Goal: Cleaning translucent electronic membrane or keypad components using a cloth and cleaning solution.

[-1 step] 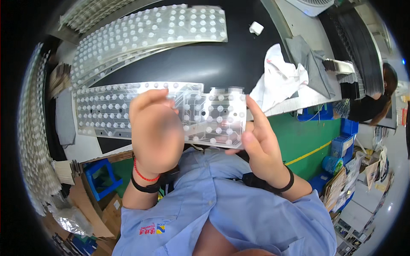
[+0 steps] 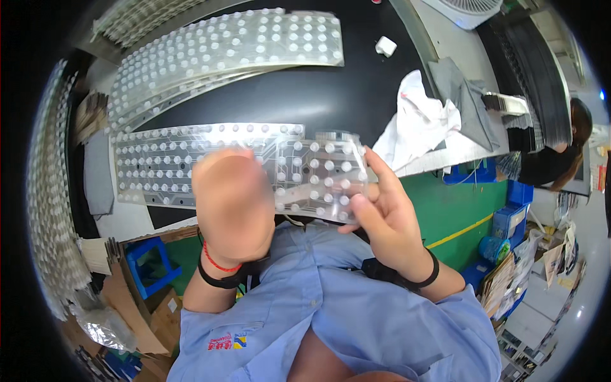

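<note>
I hold a clear plastic membrane sheet point(image 2: 165, 162) studded with rows of small white domes, flat above the black table point(image 2: 305, 95), close to my chest. My left hand point(image 2: 232, 204) grips the sheet's middle from the near edge, its back toward the camera. At the sheet's right end, my right hand point(image 2: 382, 216) pinches the edge between thumb and fingers. Each wrist carries a black band, and the left also has a red string.
A stack of similar dotted sheets point(image 2: 229, 48) lies at the table's far side, and more line the left edge point(image 2: 54, 210). A white cloth point(image 2: 417, 121), a grey cloth point(image 2: 461, 95) and a small white block point(image 2: 386, 46) sit at right. Another person point(image 2: 560, 153) sits far right.
</note>
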### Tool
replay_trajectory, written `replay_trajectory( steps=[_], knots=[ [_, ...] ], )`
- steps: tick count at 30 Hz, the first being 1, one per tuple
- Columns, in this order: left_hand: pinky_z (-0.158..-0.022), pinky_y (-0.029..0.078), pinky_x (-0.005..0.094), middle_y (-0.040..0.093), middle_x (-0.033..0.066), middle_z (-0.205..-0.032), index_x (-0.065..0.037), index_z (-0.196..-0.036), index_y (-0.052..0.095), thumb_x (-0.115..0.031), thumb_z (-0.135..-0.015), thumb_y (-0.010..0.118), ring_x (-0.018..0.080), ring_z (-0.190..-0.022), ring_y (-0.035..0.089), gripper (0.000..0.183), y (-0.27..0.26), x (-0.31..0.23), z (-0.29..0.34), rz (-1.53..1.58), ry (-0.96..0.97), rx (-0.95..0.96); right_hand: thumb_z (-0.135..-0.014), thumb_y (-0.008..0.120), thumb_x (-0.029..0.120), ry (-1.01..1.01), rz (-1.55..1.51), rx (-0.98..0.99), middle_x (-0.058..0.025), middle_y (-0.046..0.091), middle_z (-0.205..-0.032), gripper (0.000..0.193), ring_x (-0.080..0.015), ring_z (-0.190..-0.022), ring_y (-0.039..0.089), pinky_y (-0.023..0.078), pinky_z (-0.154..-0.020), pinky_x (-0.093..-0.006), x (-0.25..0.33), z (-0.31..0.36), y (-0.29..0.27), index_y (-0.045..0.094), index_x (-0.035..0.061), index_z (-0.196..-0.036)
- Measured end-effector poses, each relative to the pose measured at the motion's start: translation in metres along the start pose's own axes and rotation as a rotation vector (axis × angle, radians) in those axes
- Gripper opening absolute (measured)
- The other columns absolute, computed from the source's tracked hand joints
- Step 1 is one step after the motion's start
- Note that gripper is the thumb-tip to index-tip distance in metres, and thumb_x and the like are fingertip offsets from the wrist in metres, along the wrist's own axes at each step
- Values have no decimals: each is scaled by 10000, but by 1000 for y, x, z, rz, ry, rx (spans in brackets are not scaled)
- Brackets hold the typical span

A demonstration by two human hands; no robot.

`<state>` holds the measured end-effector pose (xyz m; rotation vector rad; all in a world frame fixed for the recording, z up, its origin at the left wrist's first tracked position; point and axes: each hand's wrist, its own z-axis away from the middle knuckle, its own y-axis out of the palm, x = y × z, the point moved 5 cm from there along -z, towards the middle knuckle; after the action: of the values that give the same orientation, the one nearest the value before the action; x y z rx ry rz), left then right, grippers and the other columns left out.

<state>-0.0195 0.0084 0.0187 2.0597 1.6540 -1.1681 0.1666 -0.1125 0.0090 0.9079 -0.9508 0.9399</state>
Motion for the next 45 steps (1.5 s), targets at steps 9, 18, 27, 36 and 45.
replay_trajectory(
  steps=[9, 18, 27, 36, 45],
  knots=[
    [-619, 502, 322, 524, 78, -1022, -126, -1022, 547, -18, -855, 623, 222, -832, 533, 213, -32, -21, 20, -28, 361, -160, -964, 461, -99, -403, 649, -44, -110, 702, -1045, 369, -128, -819, 704, 566, -673, -240, 83, -43, -8, 587, -33, -1304],
    [-671, 529, 341, 609, 56, -1059, -144, -1011, 618, 19, -690, 682, 224, -845, 628, 365, -51, -9, 23, -7, 314, -260, -1002, 497, -9, -344, 201, 115, -113, 671, -1147, 269, -153, -895, 697, 611, -735, -198, 218, -213, -26, 588, -55, -1251],
    [-640, 536, 338, 627, 68, -1025, -121, -993, 622, 9, -689, 715, 227, -796, 642, 342, -52, -6, 23, 8, 299, -271, -1009, 446, -35, -382, 39, 99, -208, 591, -1184, 235, -287, -1092, 656, 599, -902, -250, 243, -333, 3, 505, -156, -1201],
    [-664, 537, 331, 615, 69, -1028, -124, -988, 615, 39, -707, 665, 223, -821, 609, 329, -53, -7, 18, 2, 249, -214, -999, 616, 137, -591, 67, -53, -215, 569, -1208, 444, -227, -1068, 620, 545, -972, -337, 246, -334, 42, 447, -173, -1268],
    [-661, 522, 335, 617, 77, -1040, -120, -994, 620, 14, -690, 664, 229, -770, 615, 335, -50, -3, 20, -26, 195, -216, -873, 764, 329, -355, 1131, -16, -165, 623, -1127, 637, -210, -940, 616, 515, -835, -339, 155, -247, 5, 541, -25, -1353]
  ],
)
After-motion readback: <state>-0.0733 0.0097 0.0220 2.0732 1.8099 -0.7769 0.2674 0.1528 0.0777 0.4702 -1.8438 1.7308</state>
